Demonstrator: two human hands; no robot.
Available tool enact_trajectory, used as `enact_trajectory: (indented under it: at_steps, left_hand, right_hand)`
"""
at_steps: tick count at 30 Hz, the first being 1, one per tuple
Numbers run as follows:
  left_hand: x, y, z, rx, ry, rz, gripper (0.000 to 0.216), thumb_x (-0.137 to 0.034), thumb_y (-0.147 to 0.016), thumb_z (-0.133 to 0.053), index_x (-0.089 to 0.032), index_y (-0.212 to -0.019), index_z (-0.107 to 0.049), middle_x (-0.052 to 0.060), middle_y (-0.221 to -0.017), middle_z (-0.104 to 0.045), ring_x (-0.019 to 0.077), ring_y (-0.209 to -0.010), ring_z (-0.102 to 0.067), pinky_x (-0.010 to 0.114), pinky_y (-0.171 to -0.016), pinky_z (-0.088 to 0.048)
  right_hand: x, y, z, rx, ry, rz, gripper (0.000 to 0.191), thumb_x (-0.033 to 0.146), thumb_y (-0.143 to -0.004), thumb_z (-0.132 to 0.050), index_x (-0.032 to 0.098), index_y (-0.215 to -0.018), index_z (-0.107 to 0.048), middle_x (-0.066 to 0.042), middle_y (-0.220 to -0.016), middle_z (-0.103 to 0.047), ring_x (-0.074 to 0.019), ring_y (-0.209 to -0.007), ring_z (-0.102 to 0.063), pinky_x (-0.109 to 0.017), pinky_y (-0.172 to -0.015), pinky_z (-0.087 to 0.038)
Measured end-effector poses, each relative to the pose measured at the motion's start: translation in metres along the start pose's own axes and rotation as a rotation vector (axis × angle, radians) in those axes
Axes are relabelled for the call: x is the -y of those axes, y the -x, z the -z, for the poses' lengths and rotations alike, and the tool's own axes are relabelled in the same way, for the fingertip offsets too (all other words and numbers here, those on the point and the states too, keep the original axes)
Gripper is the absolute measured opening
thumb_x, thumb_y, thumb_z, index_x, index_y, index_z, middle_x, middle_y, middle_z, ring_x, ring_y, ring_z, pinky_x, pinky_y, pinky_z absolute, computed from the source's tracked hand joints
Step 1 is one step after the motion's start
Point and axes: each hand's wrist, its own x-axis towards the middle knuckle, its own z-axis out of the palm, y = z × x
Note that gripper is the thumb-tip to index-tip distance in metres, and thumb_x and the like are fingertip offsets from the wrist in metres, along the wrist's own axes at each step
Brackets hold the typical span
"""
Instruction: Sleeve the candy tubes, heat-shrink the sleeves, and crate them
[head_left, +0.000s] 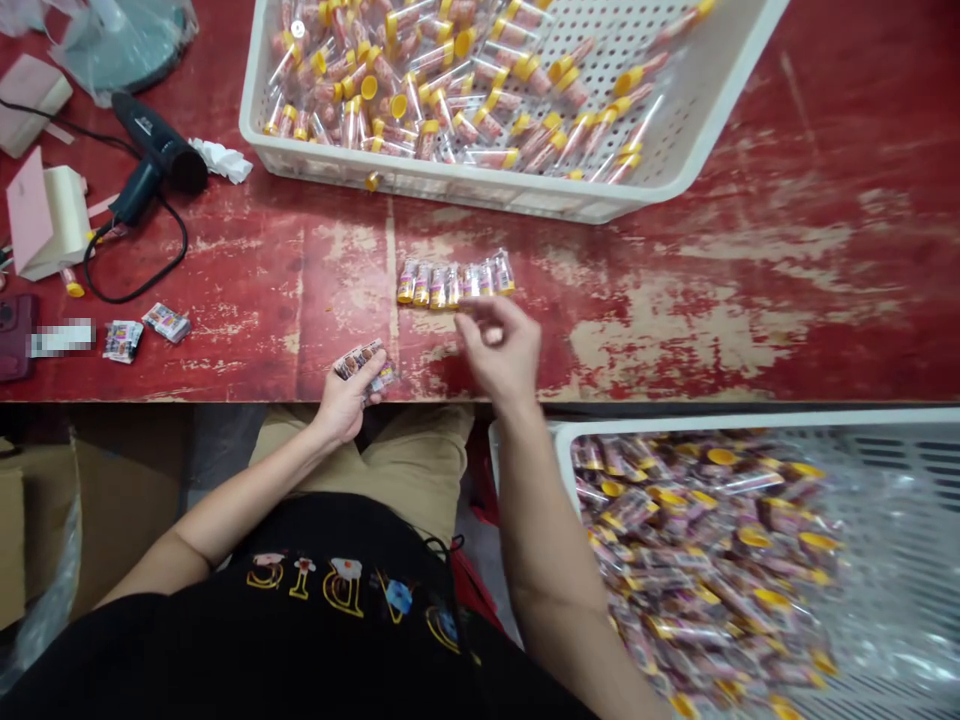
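My left hand point(349, 395) is closed around a small stack of printed labels point(382, 377) at the table's front edge, thumb on top. Just beyond, a row of small clear tubes with yellow caps and printed labels point(438, 285) lies side by side on the table. My right hand point(504, 350) is at the near side of that row, its fingers curled together and slightly blurred. Its fingertips overlap the near ends of the middle tubes; whether anything is pinched in them is hidden.
A white perforated basket point(600, 205) of yellow-capped tubes stands at the back. Another white basket point(675, 422) with labelled tubes sits at lower right. On the left lie a hair dryer point(154, 150), two small label stacks point(122, 341), a phone point(16, 338) and pink-and-white boxes point(56, 215).
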Motion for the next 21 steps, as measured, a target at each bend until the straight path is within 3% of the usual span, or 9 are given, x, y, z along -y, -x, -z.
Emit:
enact_trajectory:
  at_steps: [3, 5, 8, 11, 15, 18, 21]
  left_hand:
    - [0.000, -0.002, 0.004, -0.032, -0.020, 0.044, 0.053, -0.039, -0.046, -0.100, -0.013, -0.081, -0.070, -0.003, -0.066, -0.065, 0.0076, -0.051, -0.059, 0.017, -0.038, -0.030]
    - [-0.001, -0.002, 0.006, -0.040, -0.021, 0.063, 0.052, -0.039, -0.046, -0.100, -0.013, -0.081, -0.071, -0.002, -0.068, -0.067, 0.0088, -0.054, -0.062, 0.017, -0.039, -0.031]
    - [-0.002, -0.002, 0.003, -0.053, 0.021, 0.055, 0.051, -0.037, -0.048, -0.100, -0.014, -0.085, -0.072, -0.002, -0.070, -0.067, 0.0081, -0.057, -0.062, 0.016, -0.041, -0.032]
    - [-0.002, -0.001, -0.004, -0.071, 0.086, 0.028, 0.050, -0.037, -0.046, -0.100, -0.015, -0.081, -0.072, -0.004, -0.069, -0.067, 0.0063, -0.056, -0.059, 0.015, -0.042, -0.032]
    - [-0.001, 0.003, -0.010, -0.036, 0.086, 0.039, 0.048, -0.038, -0.046, -0.099, -0.015, -0.079, -0.072, -0.002, -0.071, -0.069, 0.0063, -0.057, -0.058, 0.016, -0.045, -0.035]
    - [0.000, 0.006, -0.011, -0.016, 0.079, 0.023, 0.047, -0.038, -0.049, -0.099, -0.014, -0.079, -0.072, -0.001, -0.072, -0.069, 0.0068, -0.058, -0.058, 0.017, -0.045, -0.034]
    - [0.001, 0.009, -0.012, -0.028, 0.110, -0.038, 0.048, -0.038, -0.047, -0.099, -0.014, -0.076, -0.068, -0.003, -0.070, -0.066, 0.0055, -0.058, -0.055, 0.016, -0.044, -0.031]
  right_hand:
    - [-0.016, -0.049, 0.013, 0.157, 0.306, 0.095, 0.043, 0.035, -0.074, -0.078, 0.020, -0.114, -0.072, -0.006, -0.087, -0.071, -0.0224, -0.076, -0.065, -0.040, -0.080, -0.053]
    - [-0.017, -0.062, 0.018, 0.244, 0.350, 0.090, 0.051, 0.035, -0.070, -0.082, 0.021, -0.117, -0.070, -0.006, -0.089, -0.071, -0.0228, -0.077, -0.064, -0.040, -0.080, -0.053]
    - [-0.005, -0.042, 0.018, 0.385, 0.084, -0.034, 0.041, 0.049, -0.076, -0.080, 0.022, -0.103, -0.066, -0.001, -0.075, -0.062, -0.0170, -0.064, -0.056, -0.033, -0.064, -0.050]
    - [0.016, 0.006, 0.005, 0.468, -0.265, -0.222, 0.043, 0.063, -0.079, -0.075, 0.022, -0.090, -0.064, 0.004, -0.062, -0.049, -0.0105, -0.051, -0.043, -0.026, -0.049, -0.039]
    - [0.032, 0.058, -0.022, 0.307, -0.424, -0.360, 0.043, 0.055, -0.068, -0.086, 0.020, -0.083, -0.066, 0.007, -0.058, -0.044, -0.0058, -0.049, -0.034, -0.022, -0.046, -0.033]
    - [0.032, 0.072, -0.036, 0.167, -0.576, -0.442, 0.042, 0.054, -0.069, -0.086, 0.022, -0.082, -0.061, 0.010, -0.054, -0.039, -0.0048, -0.044, -0.029, -0.021, -0.043, -0.031]
    - [0.033, 0.075, -0.043, 0.104, -0.677, -0.453, 0.044, 0.054, -0.069, -0.086, 0.023, -0.087, -0.060, 0.010, -0.056, -0.044, -0.0043, -0.042, -0.028, -0.022, -0.041, -0.031]
